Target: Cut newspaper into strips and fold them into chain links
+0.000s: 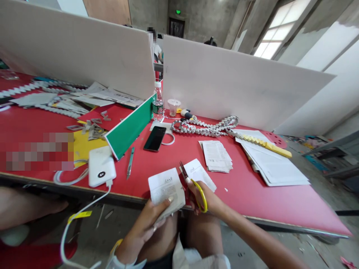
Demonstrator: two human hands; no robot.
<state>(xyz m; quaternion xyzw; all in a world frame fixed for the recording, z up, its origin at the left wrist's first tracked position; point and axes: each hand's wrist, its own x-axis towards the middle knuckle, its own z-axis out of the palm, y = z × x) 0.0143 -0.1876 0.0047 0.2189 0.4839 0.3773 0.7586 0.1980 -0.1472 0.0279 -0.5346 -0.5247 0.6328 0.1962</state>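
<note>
My left hand (147,224) is closed on a folded stack of printed paper (165,190), held upright over the front edge of the red table (252,201). My right hand (206,201) grips yellow-handled scissors (193,186), fingers through the loops, blades parted and pointing up just right of the paper. A cut paper piece (199,172) lies on the table right behind the scissors. A small pile of printed sheets (216,155) sits further back.
A phone (155,138), a pen-like knife (130,162), a white power bank (101,166) with cable, a water bottle (157,102), a folded paper chain (207,127), a large paper stack (273,164) and a green divider (129,129) are on the table. White partition boards (238,86) stand behind.
</note>
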